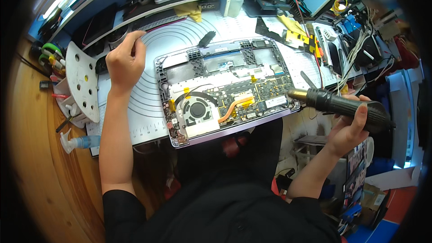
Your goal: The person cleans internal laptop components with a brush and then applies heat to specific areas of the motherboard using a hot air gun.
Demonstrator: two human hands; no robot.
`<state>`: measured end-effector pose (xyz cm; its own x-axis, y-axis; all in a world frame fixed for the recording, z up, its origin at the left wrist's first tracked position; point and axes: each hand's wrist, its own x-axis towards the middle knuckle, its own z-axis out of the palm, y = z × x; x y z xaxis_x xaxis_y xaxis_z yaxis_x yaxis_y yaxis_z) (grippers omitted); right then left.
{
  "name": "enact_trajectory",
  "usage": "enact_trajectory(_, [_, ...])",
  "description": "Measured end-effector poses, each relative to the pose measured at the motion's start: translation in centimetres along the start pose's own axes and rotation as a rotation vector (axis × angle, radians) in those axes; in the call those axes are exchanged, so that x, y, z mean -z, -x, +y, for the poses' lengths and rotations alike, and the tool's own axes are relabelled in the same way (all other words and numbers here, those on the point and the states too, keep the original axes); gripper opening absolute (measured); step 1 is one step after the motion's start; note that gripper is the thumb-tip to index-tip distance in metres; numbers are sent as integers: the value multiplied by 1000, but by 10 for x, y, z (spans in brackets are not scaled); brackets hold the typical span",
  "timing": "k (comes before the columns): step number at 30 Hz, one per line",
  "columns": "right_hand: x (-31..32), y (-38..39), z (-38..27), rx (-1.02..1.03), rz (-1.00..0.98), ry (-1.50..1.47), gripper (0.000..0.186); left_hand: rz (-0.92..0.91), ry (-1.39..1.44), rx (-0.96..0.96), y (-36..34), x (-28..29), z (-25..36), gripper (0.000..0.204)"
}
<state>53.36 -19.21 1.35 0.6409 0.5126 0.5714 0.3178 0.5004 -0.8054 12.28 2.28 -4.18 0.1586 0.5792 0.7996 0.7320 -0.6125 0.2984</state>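
An opened laptop base (225, 94) lies on the work mat in front of me, its green-black circuit board (265, 87), round fan (196, 109) and copper heat pipe (231, 108) exposed. My right hand (348, 130) is wrapped around a black ribbed hand tool with a brass-coloured nozzle (333, 102). The nozzle points left, at the laptop's right edge; I cannot tell whether they touch. Left of the laptop, my left hand (126, 60) is raised with its fingers curled closed. Anything inside those fingers is hidden.
A white perforated holder (83, 81) with tools stands at the left, near a spray bottle (81, 142). Shelves (180, 1) line the back. A small black piece (207, 38) lies behind the laptop. Hanging cables (360, 49) and clutter crowd the right.
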Motion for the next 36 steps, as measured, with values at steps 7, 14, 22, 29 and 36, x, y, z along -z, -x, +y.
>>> enact_trajectory(7, [10,-12,-8,87,-2,117,32,-21,-7,-1,0,3,0,15])
enact_trajectory(14, [14,-15,-6,64,-5,154,31,-23,16,21,1,2,1,15])
enact_trajectory(22, [7,-26,-4,29,-38,137,28,-42,17,21,2,2,-1,16])
enact_trajectory(29, [1,-41,0,-101,-42,69,26,-64,-5,43,2,1,-3,17])
enact_trajectory(36, [-15,-61,6,-64,-198,149,26,-59,-7,12,2,-1,-7,18])
